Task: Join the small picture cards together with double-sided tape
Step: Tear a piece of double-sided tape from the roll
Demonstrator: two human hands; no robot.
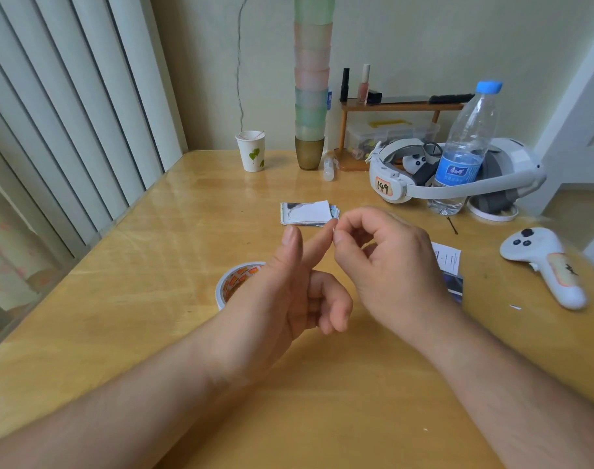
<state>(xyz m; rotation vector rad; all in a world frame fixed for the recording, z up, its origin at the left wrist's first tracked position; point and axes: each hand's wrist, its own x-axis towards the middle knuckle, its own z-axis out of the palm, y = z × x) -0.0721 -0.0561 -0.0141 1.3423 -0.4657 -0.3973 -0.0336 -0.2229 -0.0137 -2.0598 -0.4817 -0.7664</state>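
left hand (289,292): raised over the bench mid-scene, index finger and thumb straight, other three fingers curled into the palm, holding nothing visible
right hand (387,265): grip is thumb and index pinched together right at the left index fingertip; whatever is pinched is too small to tell
picture cards (308,213): one small stack, thin glossy paper rectangles, edges uneven, flat on the bench just beyond the hands
more cards (453,269): a few flat paper pieces, right of the right hand, partly hidden by it
tape roll (236,282): one, round, white with orange print, lying flat, near-left, partly behind the left wrist
bench (136,299): wood, yellow, glossy varnish
paper cup (251,151): one, white, green leaf print, far side
plastic bottle (464,147): one, clear, blue cap and label, upright, far right
headset (424,177): one, white plastic, curved band, around the bottle
controller (546,265): one, white, rounded, right edge
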